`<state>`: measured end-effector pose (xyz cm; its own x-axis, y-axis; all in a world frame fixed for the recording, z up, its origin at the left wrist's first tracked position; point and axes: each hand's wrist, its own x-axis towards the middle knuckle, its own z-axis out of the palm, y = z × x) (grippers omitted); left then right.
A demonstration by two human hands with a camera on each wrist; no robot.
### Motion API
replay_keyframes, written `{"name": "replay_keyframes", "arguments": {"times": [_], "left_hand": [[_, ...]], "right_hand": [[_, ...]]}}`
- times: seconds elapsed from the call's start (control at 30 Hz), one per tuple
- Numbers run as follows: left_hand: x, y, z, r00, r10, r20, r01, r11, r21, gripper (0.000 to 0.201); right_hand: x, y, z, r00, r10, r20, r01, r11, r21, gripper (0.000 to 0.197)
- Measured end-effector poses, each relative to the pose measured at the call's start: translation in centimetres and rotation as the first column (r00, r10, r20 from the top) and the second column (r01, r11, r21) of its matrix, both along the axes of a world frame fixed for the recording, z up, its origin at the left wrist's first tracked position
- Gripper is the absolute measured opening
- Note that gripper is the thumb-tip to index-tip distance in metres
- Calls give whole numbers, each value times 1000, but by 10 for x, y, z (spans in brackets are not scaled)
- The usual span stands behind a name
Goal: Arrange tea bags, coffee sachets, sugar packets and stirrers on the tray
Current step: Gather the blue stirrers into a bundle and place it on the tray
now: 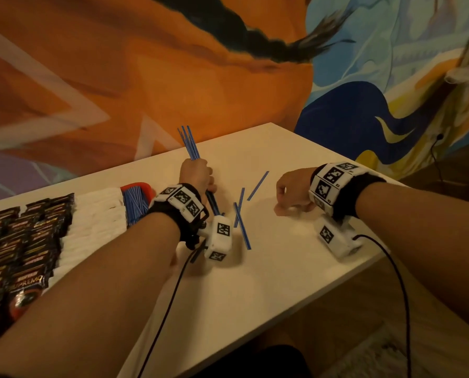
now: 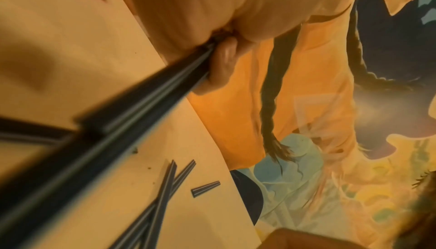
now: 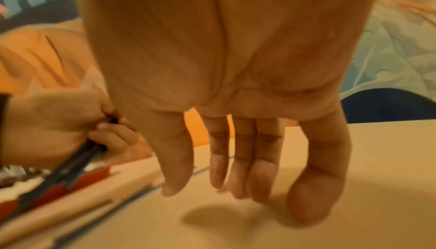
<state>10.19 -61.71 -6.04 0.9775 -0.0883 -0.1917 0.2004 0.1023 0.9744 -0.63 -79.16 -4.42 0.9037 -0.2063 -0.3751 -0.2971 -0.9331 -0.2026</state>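
My left hand (image 1: 197, 175) grips a bundle of blue stirrers (image 1: 190, 144) in its fist, and their ends stick up past the table's far edge. In the left wrist view the bundle (image 2: 118, 122) runs out of the curled fingers (image 2: 224, 60). Three loose blue stirrers (image 1: 240, 214) lie crossed on the white table (image 1: 282, 268) between my hands. My right hand (image 1: 285, 203) hangs over the table to their right. Its fingers (image 3: 219, 159) are relaxed, point down and hold nothing. A red tray (image 1: 144, 185) at the left holds more stirrers (image 1: 135, 205), white sugar packets (image 1: 97, 216) and dark coffee sachets (image 1: 23, 241).
A painted wall in orange and blue (image 1: 173, 64) rises right behind the table. The table's right corner and front edge (image 1: 337, 285) are close to my right wrist. Black cables (image 1: 399, 282) trail from both wrist cameras over the front edge.
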Motion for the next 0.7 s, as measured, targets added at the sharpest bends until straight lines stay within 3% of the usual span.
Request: {"name": "replay_keyframes", "arguments": {"times": [0.07, 0.17, 0.27, 0.37, 0.53, 0.7], "left_hand": [[2, 3, 1, 999, 18, 27, -17, 999, -51, 36], [-2, 6, 6, 998, 40, 55, -31, 986, -164, 20], [-5, 8, 12, 997, 50, 58, -32, 960, -277, 15], [-8, 8, 21, 994, 57, 93, -23, 945, -326, 15], [-4, 14, 28, 991, 84, 108, -27, 894, -448, 26], [2, 24, 34, 994, 97, 52, -52, 833, -550, 30]], "right_hand": [[5, 13, 7, 998, -22, 65, 15, 994, 106, 39], [17, 37, 16, 975, -67, 211, 2, 956, 293, 40], [27, 63, 21, 981, -91, 170, -18, 835, 549, 43], [32, 82, 21, 997, -47, 69, -13, 728, 685, 40], [35, 100, 27, 997, -77, 23, 29, 611, 791, 22], [38, 114, 30, 988, -124, 93, 8, 642, 767, 29]]}}
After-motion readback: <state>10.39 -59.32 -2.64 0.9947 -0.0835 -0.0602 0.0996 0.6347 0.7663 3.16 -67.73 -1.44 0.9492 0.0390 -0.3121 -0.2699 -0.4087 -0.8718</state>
